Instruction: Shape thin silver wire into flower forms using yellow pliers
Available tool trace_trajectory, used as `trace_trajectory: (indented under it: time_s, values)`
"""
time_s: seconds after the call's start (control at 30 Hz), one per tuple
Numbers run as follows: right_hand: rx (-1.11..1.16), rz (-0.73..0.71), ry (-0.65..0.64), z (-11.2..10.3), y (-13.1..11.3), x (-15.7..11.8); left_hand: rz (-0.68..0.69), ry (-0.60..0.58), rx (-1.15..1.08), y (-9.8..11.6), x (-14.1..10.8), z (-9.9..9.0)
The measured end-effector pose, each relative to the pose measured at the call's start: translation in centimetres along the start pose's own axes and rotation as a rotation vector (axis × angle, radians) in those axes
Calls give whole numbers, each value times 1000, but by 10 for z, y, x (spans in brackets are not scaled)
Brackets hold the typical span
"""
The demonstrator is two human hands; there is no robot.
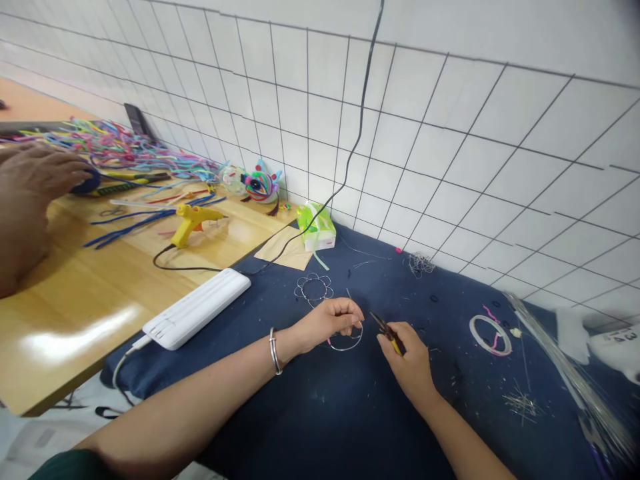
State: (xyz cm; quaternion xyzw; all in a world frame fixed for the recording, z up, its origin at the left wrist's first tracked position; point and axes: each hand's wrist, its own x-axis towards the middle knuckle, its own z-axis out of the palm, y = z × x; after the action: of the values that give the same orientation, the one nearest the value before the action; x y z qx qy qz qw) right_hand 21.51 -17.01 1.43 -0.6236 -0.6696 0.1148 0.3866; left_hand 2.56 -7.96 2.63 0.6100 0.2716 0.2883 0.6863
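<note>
My left hand (336, 321) is closed, its fingers pinching a silvery wire ring (346, 349) that hangs below the palm. Just right of it, my right hand (411, 360) grips pliers (385, 328) with dark jaws and yellow handles. The jaws point up and left toward the left fingertips, with a small gap between. Beyond my left hand, a flower-shaped wire frame (314, 288) of round loops lies on the dark blue cloth (320, 420). My left fingers hide part of the ring.
On the wooden table (95, 293) are a yellow glue gun (193, 221), pipe cleaners and a co-worker's hand (37, 193). A white power strip (197, 310), tissue pack (316, 228), tape roll (491, 335), tangled wire (421, 264) and long straight wires (565, 367) surround my hands.
</note>
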Motion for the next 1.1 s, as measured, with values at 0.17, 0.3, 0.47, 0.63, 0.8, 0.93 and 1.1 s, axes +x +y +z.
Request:
trace_trajectory:
  time_s: [0.17,0.3,0.47,0.63,0.8,0.93,1.1]
  values:
    - [215,115,-61,-4,-10,2,-81,-150,49,-1,-5,15]
    - [235,132,-115,-1,-21,6,-110,-189,101,-4,-7,24]
    - [304,232,-192,3,-24,9,-125,-214,127,-10,-8,27]
    - [473,281,-220,4,-17,8,-154,-250,111,-10,-9,25]
    - [514,261,-192,4,-18,6,-165,-285,106,-6,-10,23]
    - [531,243,-191,3,-22,5,-144,-307,118,-3,-11,23]
    - [551,238,-114,3,-23,2,-161,-293,113,-3,-11,22]
